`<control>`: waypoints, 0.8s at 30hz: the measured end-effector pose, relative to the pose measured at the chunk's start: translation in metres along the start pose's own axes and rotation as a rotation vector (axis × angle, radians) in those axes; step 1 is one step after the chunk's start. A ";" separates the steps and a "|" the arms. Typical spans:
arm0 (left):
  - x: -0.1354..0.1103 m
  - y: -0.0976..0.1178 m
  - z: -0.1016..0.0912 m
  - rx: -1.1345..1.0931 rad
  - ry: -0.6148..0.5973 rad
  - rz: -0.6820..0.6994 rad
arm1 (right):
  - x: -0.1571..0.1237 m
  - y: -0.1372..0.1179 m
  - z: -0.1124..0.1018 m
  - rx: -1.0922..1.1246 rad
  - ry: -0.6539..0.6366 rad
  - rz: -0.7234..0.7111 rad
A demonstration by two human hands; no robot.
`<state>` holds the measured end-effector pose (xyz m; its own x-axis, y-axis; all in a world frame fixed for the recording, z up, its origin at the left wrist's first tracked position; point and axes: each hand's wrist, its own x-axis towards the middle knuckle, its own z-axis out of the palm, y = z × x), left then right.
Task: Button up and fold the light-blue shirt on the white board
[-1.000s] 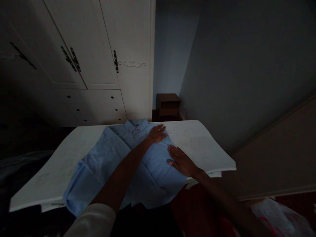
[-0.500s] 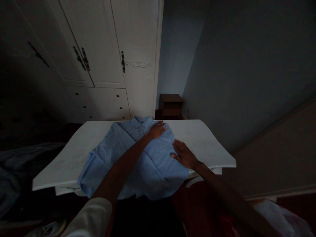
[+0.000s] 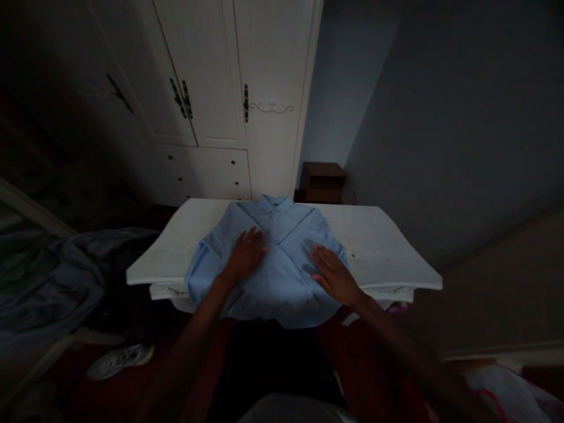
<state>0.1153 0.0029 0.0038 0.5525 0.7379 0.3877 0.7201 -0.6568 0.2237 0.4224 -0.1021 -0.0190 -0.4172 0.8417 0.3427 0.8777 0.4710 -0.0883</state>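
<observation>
A light blue collared shirt (image 3: 282, 264) lies spread on a white table (image 3: 374, 241), its collar at the far edge and its hem hanging over the near edge. My left hand (image 3: 245, 254) is over the left half of the shirt front, fingers stretched out and apart. Over the right half is my right hand (image 3: 333, 273), also open, with a shadow beneath its fingertips. Neither hand grips the cloth. Whether the palms press on the fabric or hover just above it, I cannot tell.
Behind the table stands a white wardrobe (image 3: 273, 147) with dark handles. A small brown cabinet (image 3: 324, 176) sits in the corner. Rumpled grey cloth (image 3: 57, 276) lies at left, and a shoe (image 3: 121, 360) rests on the red floor. A plastic bag (image 3: 511, 388) is at lower right.
My left hand has moved from the shirt's right shoulder across to its left half. My right hand stays over the right side. The view has shifted, so the table appears farther right.
</observation>
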 end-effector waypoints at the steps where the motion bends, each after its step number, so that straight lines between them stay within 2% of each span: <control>1: -0.012 -0.002 -0.001 0.042 0.005 0.000 | -0.001 -0.007 0.003 0.003 -0.015 -0.028; 3: -0.031 -0.006 -0.001 0.086 -0.016 0.003 | -0.004 -0.016 0.010 -0.002 -0.052 -0.051; 6: -0.048 -0.016 0.001 0.094 -0.072 0.012 | -0.006 -0.016 0.020 -0.019 -0.088 -0.026; 10: -0.063 -0.036 -0.005 0.118 -0.020 -0.061 | -0.008 -0.008 0.028 -0.016 -0.087 -0.020; 14: -0.083 -0.064 -0.020 0.181 0.039 -0.155 | -0.008 -0.005 0.029 -0.015 -0.077 -0.040; 20: -0.108 -0.104 -0.037 0.223 0.023 -0.235 | -0.008 -0.003 0.026 -0.019 -0.102 -0.053; 24: -0.117 -0.126 -0.044 0.230 0.028 -0.223 | -0.007 -0.001 0.021 0.001 -0.138 -0.063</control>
<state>-0.0583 -0.0072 -0.0301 0.3610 0.8527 0.3775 0.9000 -0.4247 0.0987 0.4194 -0.1033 -0.0406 -0.4998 0.8389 0.2154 0.8486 0.5241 -0.0719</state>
